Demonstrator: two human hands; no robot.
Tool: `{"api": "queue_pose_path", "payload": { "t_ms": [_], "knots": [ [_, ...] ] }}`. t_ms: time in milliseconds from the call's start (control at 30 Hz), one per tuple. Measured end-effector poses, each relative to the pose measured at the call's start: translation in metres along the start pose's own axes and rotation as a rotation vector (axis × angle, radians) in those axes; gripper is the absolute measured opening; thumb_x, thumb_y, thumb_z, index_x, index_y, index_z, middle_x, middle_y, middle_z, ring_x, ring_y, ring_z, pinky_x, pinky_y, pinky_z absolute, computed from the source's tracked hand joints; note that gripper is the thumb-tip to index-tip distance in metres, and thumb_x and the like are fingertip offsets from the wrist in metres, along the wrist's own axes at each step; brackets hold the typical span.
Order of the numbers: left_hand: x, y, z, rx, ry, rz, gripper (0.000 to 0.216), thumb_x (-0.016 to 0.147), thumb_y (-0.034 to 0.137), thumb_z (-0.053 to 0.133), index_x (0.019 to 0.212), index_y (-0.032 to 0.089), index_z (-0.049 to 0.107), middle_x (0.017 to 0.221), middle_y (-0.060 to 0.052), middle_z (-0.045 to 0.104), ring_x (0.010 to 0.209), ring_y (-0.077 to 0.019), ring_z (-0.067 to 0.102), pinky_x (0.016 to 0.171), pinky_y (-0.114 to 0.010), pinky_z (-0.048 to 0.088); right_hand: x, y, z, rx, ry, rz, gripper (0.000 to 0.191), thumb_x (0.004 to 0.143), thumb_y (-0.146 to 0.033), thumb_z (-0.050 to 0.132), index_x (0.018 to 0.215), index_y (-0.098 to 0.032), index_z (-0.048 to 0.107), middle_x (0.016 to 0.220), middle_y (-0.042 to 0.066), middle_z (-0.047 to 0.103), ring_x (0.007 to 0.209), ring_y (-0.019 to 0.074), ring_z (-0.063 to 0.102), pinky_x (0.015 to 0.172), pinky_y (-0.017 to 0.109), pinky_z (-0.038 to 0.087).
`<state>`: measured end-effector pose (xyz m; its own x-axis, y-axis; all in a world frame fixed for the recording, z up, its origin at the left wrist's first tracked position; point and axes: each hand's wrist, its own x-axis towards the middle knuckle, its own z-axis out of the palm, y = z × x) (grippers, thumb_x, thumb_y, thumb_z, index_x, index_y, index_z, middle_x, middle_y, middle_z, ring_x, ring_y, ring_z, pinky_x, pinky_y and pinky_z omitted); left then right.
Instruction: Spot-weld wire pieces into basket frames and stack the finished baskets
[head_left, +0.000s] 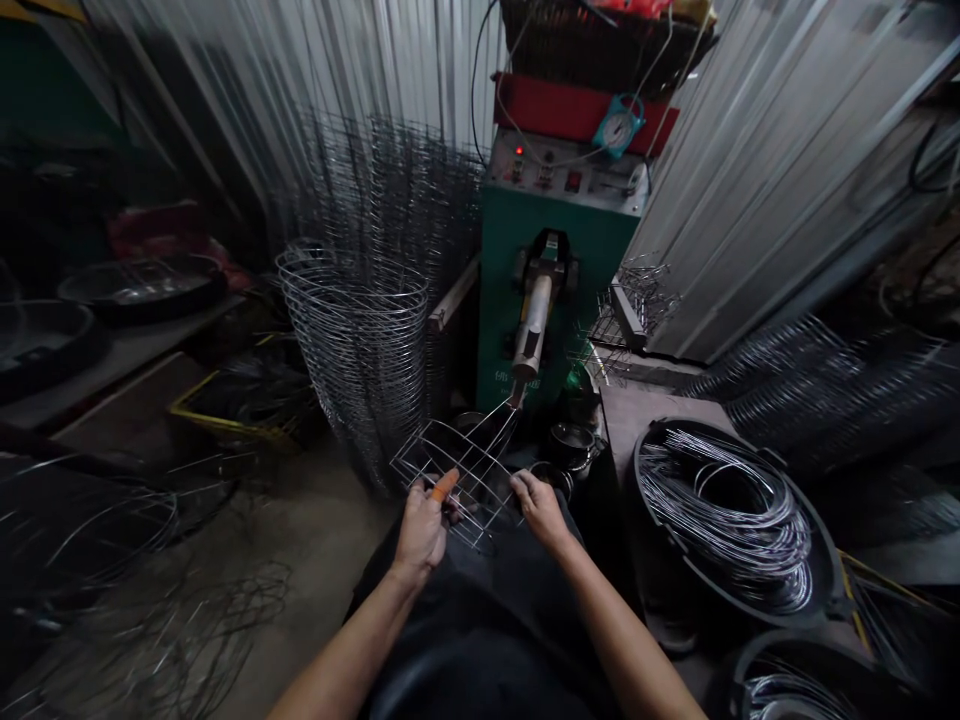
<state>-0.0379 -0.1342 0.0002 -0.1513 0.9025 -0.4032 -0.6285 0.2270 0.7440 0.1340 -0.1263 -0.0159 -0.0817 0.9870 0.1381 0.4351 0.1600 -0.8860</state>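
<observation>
Between my two hands is a wire rack (461, 462), a small frame of crossed metal wires held above my lap. My left hand (425, 525) is closed on its near left side, with an orange covering on one finger. At the right edge, my right hand (540, 507) pinches the wire with thumb and fingers. The rack's far end reaches up to the tip of a spot welder's arm (534, 325), which juts from a green machine (499, 270). Whether the wire touches the tip I cannot tell.
Tall stacks of wire rings (360, 330) stand left of the machine. To the right, a black tub (832, 560) holds coiled wire hoops (750, 530), with another tub nearer me. Loose wires (187, 620) lie on the floor at left. A blue dial (619, 125) hangs above the panel.
</observation>
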Motion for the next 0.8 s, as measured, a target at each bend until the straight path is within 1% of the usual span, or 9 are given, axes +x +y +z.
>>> {"api": "queue_pose_path", "payload": {
  "t_ms": [100,233,400,600,700,800],
  "knots": [
    [0.0,0.004,0.0,0.02,0.001,-0.019,0.041,0.055,0.029,0.075,0.08,0.019,0.045,0.058,0.008,0.045,0.05,-0.006,0.047,0.051,-0.021,0.048,0.0,0.001,0.002,0.001,-0.009,0.007,0.033,0.085,-0.046,0.038,0.068,-0.02,0.049,0.059,-0.002,0.043,0.057,0.0137,0.042,0.056,0.025,0.032],
    [-0.001,0.009,-0.004,0.037,-0.005,-0.038,0.041,0.055,0.028,0.075,0.085,0.018,0.048,0.064,0.005,0.049,0.053,-0.0078,0.05,0.051,-0.023,0.048,0.0,0.001,0.006,0.024,-0.028,0.01,0.034,0.085,-0.046,0.038,0.065,-0.02,0.048,0.059,-0.002,0.042,0.057,0.0137,0.041,0.055,0.025,0.031],
    [0.005,0.008,-0.007,0.075,-0.008,-0.026,0.042,0.055,0.032,0.076,0.084,0.018,0.049,0.062,0.006,0.048,0.052,-0.008,0.049,0.049,-0.022,0.047,0.0,-0.002,0.008,0.044,-0.016,0.009,0.036,0.083,-0.049,0.038,0.064,-0.02,0.047,0.058,-0.002,0.041,0.056,0.0136,0.041,0.054,0.025,0.031],
    [0.009,0.007,-0.007,0.084,0.029,-0.009,0.041,0.055,0.03,0.075,0.084,0.018,0.05,0.06,0.007,0.047,0.049,-0.0072,0.047,0.046,-0.021,0.046,0.002,-0.002,0.01,0.063,-0.033,0.027,0.035,0.083,-0.048,0.039,0.064,-0.02,0.046,0.057,-0.002,0.04,0.056,0.0134,0.039,0.054,0.025,0.03],
    [0.009,0.007,-0.006,0.101,0.041,-0.016,0.043,0.053,0.031,0.076,0.083,0.018,0.049,0.059,0.007,0.046,0.048,-0.0076,0.046,0.045,-0.022,0.046,0.003,-0.001,0.011,0.075,-0.046,0.045,0.034,0.084,-0.048,0.038,0.064,-0.02,0.045,0.058,-0.002,0.038,0.056,0.0129,0.038,0.054,0.024,0.029],
    [0.011,0.008,-0.005,0.094,0.046,0.021,0.046,0.048,0.031,0.078,0.083,0.018,0.05,0.063,0.006,0.05,0.049,-0.0078,0.048,0.046,-0.023,0.047,0.004,-0.001,0.012,0.126,-0.072,0.05,0.034,0.083,-0.048,0.037,0.064,-0.021,0.042,0.058,-0.003,0.036,0.055,0.0126,0.036,0.054,0.024,0.029]
  ]
}}
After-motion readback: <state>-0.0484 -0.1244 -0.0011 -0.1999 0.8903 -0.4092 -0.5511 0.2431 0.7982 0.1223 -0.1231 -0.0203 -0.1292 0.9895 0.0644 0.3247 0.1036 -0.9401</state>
